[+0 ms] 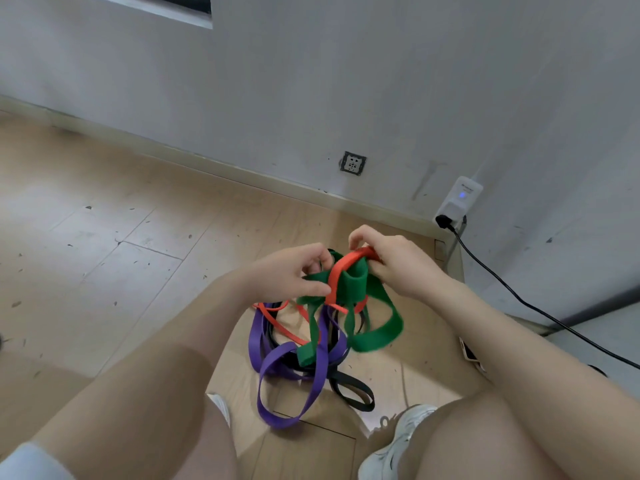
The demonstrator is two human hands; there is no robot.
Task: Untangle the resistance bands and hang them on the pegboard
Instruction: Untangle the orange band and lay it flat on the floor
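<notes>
A tangle of resistance bands hangs between my hands above the wooden floor. The wide green band (375, 332) loops through the knot at the top. My left hand (291, 273) pinches a fold of the green band at the knot. My right hand (391, 258) grips the red band (341, 270) where it arches over the green one. The purple band (298, 382) and the black band (353, 393) trail down from the tangle onto the floor. No pegboard is in view.
A grey wall with a socket (352, 163) stands ahead. A white plugged-in device (460, 200) and its black cable (540, 308) run along the right. A phone (471, 353) lies on the floor at right. My knees and white shoes (398, 441) frame the bottom.
</notes>
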